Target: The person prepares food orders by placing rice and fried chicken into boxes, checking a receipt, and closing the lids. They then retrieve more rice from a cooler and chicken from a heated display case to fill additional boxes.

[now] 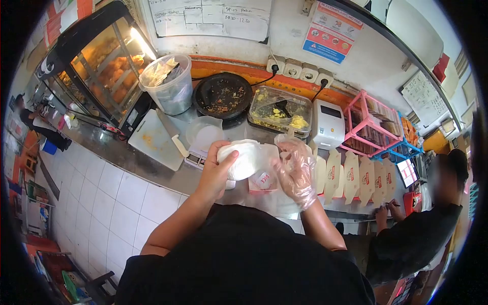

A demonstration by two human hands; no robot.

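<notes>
My bare left hand [219, 168] is closed round a rounded white item [240, 159], with the thumb across its near side. A clear plastic glove covers my right hand [295, 170], which is held just to the right of the white item; its fingers are curled, and what they hold, if anything, is too small to tell. Below and between my hands stands a small open box [263, 181] with a printed round label. A clear tub of yellow food [280, 113] lies beyond my right hand. Left of my left hand is a white scale [195, 158].
A knife [172, 133] rests on a cutting board [155, 144] at the left, near a glass food warmer [104, 66]. Beyond are a bucket [173, 91] and a black round pan [222, 96]. Opened cartons [351, 178] line the right side, where a co-worker [414, 234] stands.
</notes>
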